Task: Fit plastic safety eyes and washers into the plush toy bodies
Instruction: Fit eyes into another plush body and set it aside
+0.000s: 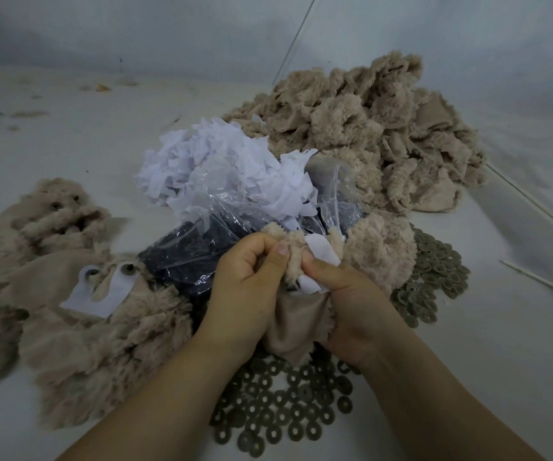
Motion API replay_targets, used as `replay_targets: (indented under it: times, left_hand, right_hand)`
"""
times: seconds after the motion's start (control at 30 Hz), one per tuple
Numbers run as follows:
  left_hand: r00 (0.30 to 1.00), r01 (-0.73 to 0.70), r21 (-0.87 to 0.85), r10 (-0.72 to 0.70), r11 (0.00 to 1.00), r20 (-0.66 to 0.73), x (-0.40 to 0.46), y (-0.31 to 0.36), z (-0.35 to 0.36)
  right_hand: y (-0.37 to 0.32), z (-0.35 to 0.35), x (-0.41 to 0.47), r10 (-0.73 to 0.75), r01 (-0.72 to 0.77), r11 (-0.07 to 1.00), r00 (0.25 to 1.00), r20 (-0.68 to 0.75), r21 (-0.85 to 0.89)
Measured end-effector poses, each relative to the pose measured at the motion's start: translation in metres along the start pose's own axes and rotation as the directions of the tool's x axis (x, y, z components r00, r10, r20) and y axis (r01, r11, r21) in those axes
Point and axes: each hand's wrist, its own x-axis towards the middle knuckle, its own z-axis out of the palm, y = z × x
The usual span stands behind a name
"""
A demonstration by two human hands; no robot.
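Both of your hands are clenched on the same plush toy body (296,314), held just above the loose washers (278,410). Your left hand (247,287) has its fingers curled around the furry upper edge, the thumb pressing into the pile. Your right hand (345,304) pinches the fur together with a white paper patch (321,252) that sticks up between your fingers. The body's smooth fabric backing hangs down between your wrists.

Take that body as the landmark. Directly behind it, touching it, lies a clear plastic bag (202,247) filled with small black pieces, probably the safety eyes, though they are too small to make out singly. On top of the bag and farther back sits a heap of white paper patches (222,161). Grey ring-shaped washers spread below the body toward you and also to its right (434,281), partly under another furry piece. To the left of the body lies a pile of finished plush bodies (79,294); one shows two eyes (129,268) set through a white patch (99,294), and farther left another shows dark eyes in its fur. Behind and to the right rises a large heap of beige plush bodies (368,128). Thin pale sticks (541,284) lie on the white table (518,344) well to the right.
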Motion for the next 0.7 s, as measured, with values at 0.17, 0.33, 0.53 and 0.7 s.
replay_targets:
  times: [0.17,0.33,0.53,0.7]
  left_hand:
    - [0.996,0.085,0.0,-0.085,0.996,0.035,0.0,-0.0012,0.0017]
    - [0.996,0.085,-0.032,-0.084,0.996,0.031,-0.0022,0.0023,0.0047]
    - [0.997,0.066,-0.047,-0.068,0.997,-0.034,-0.0018,0.0037,0.0056]
    - [0.998,0.048,-0.016,-0.049,0.999,-0.037,-0.0013,0.0034,0.0051]
  right_hand:
    - [0.0016,0.0003,-0.0009,-0.039,0.04,0.997,0.999,0.021,-0.063]
    - [0.0015,0.0019,-0.0023,-0.106,0.114,0.981,0.993,0.06,-0.159]
    - [0.0058,0.004,-0.0013,-0.104,0.11,0.988,0.993,0.056,-0.109]
    - [0.0078,0.0039,-0.0011,-0.112,0.115,0.992,0.991,0.071,-0.043]
